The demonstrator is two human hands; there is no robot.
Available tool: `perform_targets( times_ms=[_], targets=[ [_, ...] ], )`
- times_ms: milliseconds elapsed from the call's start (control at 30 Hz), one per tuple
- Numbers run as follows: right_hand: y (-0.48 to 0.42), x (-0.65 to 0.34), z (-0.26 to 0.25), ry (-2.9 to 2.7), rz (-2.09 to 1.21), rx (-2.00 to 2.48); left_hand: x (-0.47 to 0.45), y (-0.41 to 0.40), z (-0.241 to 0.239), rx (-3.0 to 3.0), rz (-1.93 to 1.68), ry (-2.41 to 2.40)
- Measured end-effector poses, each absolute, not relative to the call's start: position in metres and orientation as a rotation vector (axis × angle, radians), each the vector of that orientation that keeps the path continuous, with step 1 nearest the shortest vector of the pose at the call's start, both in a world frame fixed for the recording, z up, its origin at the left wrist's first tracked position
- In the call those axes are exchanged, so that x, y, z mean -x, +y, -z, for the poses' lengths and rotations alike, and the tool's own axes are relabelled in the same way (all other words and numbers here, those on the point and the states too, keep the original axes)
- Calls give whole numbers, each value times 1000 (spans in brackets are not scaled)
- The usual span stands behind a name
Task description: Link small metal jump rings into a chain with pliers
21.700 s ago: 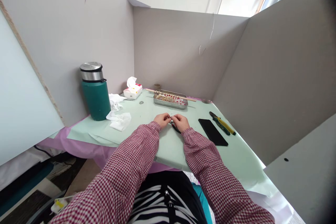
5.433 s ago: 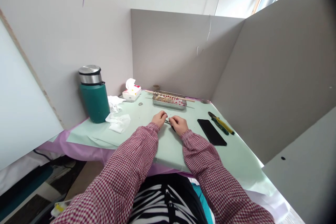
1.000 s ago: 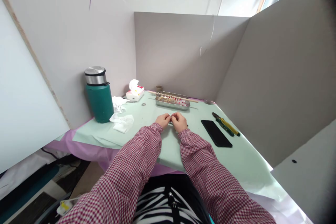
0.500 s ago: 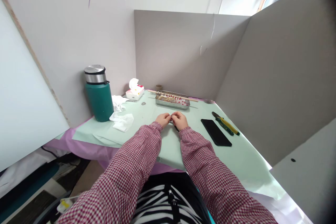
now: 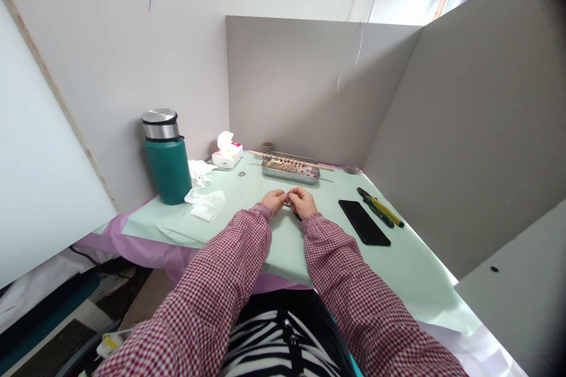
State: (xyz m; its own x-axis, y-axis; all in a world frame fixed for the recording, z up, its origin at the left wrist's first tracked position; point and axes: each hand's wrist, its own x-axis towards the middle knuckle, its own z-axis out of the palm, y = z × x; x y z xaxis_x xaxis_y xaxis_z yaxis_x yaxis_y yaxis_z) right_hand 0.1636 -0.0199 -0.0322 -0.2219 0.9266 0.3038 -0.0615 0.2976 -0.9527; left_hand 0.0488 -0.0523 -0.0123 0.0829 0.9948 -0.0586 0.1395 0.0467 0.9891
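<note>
My left hand (image 5: 274,200) and my right hand (image 5: 302,202) rest close together on the pale green table cover (image 5: 247,218), fingertips almost touching. Both have their fingers curled into a pinch around something small between them. A dark tool handle (image 5: 297,216) pokes out under my right hand, which grips it. What my left fingers pinch is too small to name. Both sleeves are red-and-white check.
A metal tray (image 5: 289,168) of small beads with a wooden stick across it lies beyond my hands. A black phone (image 5: 364,230) and green-yellow pliers (image 5: 380,215) lie to the right. A green flask (image 5: 165,156), crumpled tissues (image 5: 204,204) and a tissue box (image 5: 226,154) stand left. Grey partitions enclose the table.
Hardly anything has changed over the last second; my hands stay pinched together at the same spot. The view has shifted only slightly.
</note>
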Motion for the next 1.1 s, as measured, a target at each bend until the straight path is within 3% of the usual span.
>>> perform_targets(
  times_ms=[1100],
  targets=[
    [-18, -164, 36, -1564, -1133, 797, -47, -54, 10, -1197, -1001, 1187]
  ],
)
